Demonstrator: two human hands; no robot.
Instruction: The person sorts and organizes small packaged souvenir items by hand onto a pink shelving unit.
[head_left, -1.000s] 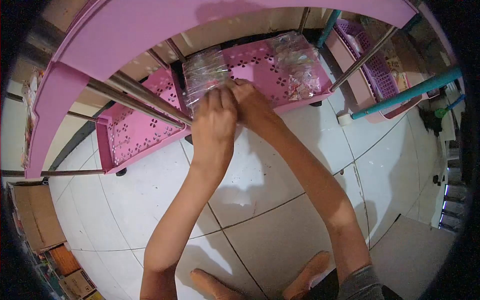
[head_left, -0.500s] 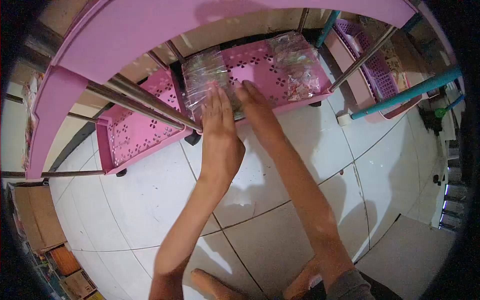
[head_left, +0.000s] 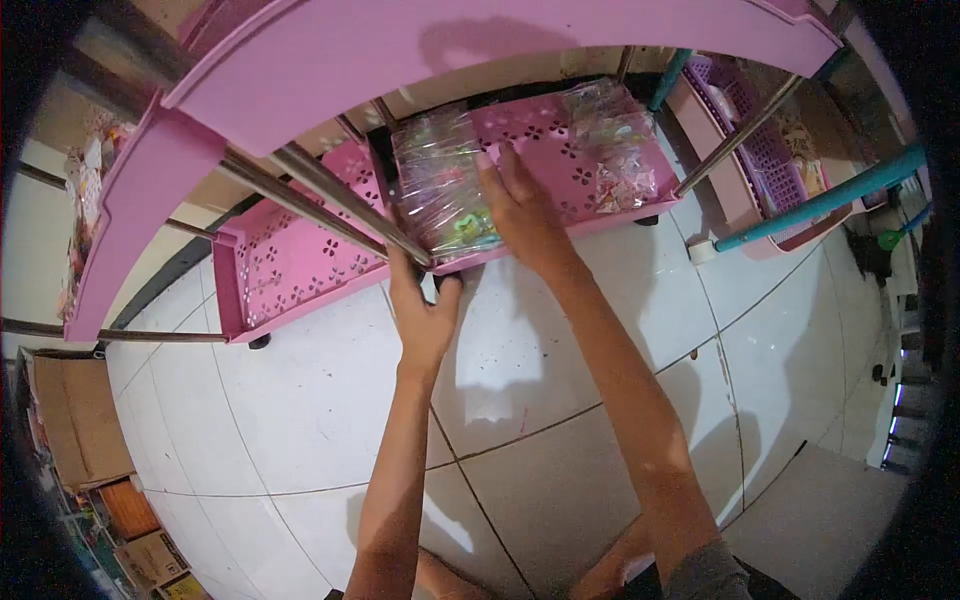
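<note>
In the bottom pink tray (head_left: 545,165) of a shelf rack lies a stack of clear plastic packets (head_left: 437,175), with green and yellow small items showing at its front end. My right hand (head_left: 530,220) rests along the right edge of this stack, fingers stretched out and apart. At the stack's left front corner is my left hand (head_left: 425,315), its thumb apart and its fingers extended upward, partly hidden by a metal pole (head_left: 375,225). Neither hand grips anything. Farther right in the tray sits another pile of clear packets (head_left: 615,140).
A second pink tray (head_left: 300,255) adjoins on the left. Overhead curves the pink upper shelf (head_left: 500,30). At right stand a teal pole (head_left: 830,205) and a purple basket (head_left: 770,160). Cardboard boxes (head_left: 85,420) are at the left, above white floor tiles (head_left: 320,400).
My left hand has moved off the top of the packets to their left front corner. My right hand has shifted slightly right. The green and yellow contents are now exposed to view.
</note>
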